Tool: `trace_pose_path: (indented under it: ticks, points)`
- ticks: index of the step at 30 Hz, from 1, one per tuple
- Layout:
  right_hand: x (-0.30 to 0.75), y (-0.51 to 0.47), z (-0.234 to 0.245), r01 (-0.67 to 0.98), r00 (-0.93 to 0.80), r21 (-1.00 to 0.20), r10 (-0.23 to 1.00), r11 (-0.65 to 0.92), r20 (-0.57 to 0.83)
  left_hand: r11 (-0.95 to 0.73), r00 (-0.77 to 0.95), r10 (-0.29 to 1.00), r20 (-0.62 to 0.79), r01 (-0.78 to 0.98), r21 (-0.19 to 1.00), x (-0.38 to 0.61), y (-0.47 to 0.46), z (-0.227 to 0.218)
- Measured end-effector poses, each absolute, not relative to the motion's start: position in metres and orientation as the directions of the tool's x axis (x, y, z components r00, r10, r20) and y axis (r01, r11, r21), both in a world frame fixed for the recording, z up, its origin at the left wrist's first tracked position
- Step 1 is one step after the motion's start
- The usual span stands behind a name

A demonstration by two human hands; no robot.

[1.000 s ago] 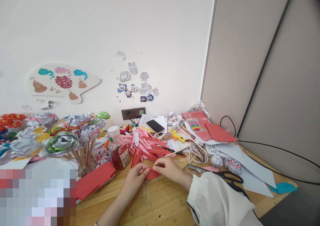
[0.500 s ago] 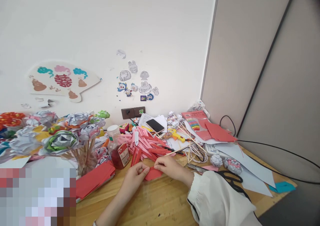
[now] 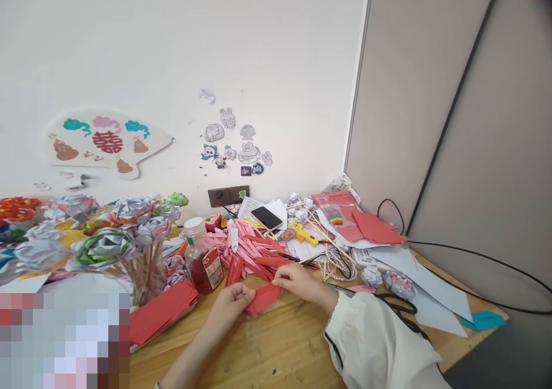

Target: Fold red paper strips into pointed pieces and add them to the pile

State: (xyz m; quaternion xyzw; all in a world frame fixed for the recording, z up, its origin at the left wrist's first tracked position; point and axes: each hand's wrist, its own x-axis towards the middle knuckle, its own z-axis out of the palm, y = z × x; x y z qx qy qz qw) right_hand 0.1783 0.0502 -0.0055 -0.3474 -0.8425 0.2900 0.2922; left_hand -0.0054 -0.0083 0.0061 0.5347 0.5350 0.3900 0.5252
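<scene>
Between my two hands is a small folded piece of red paper [image 3: 264, 298], low over the wooden table [image 3: 241, 354]. My left hand [image 3: 233, 301] pinches its left end between thumb and fingers. At the opposite end, my right hand [image 3: 294, 280] grips the paper's upper right corner. Just beyond my hands lies a heap of pink and red folded paper strips [image 3: 248, 245]. To the left of my left hand rests a stack of red paper [image 3: 166, 311], and behind it stands a bottle of red liquid [image 3: 202, 257].
Paper flowers [image 3: 103, 245] crowd the left side. At the back are a phone [image 3: 266, 218] and a yellow glue gun [image 3: 305, 234]. Black-handled scissors [image 3: 399, 304], a bead string [image 3: 340, 265] and white sheets [image 3: 435, 280] lie right. A cable [image 3: 474, 251] crosses the right edge.
My right hand has shifted slightly right, away from my left hand, and more of the red paper shows between them. Both hands keep their hold on it.
</scene>
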Motion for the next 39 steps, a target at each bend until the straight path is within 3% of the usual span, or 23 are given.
trace_pose_path:
  ticks: [6, 11, 17, 26, 31, 39]
  points:
    - [0.174, 0.045, -0.006, 0.343, -0.564, -0.738, 0.755, 0.582, 0.334, -0.017, 0.233, 0.971, -0.06, 0.315, 0.949, -0.002, -0.014, 0.005]
    - [0.166, 0.035, -0.009, 0.295, -0.663, -0.755, 0.694, 0.585, 0.279, -0.058, 0.304, 0.951, -0.062, 0.37, 0.927, 0.005, -0.019, 0.002]
    - [0.166, 0.038, -0.008, 0.183, -0.541, -0.882, 0.794, 0.433, 0.277, 0.053, 0.181, 0.98, -0.085, 0.172, 0.984, 0.003, -0.01, -0.001]
    - [0.155, 0.036, -0.021, 0.073, -0.588, -0.97, 0.796, 0.234, 0.148, 0.109, -0.001, 0.994, -0.113, -0.244, 0.964, 0.005, -0.013, 0.007]
    - [0.154, 0.041, -0.024, 0.057, -0.49, -0.959, 0.845, 0.278, 0.216, 0.176, 0.0, 0.983, -0.182, -0.252, 0.952, 0.003, -0.009, 0.005]
    - [0.161, 0.048, -0.024, 0.015, -0.492, -0.98, 0.855, 0.197, 0.164, 0.047, 0.062, 0.997, -0.043, -0.061, 0.997, -0.017, 0.002, 0.004]
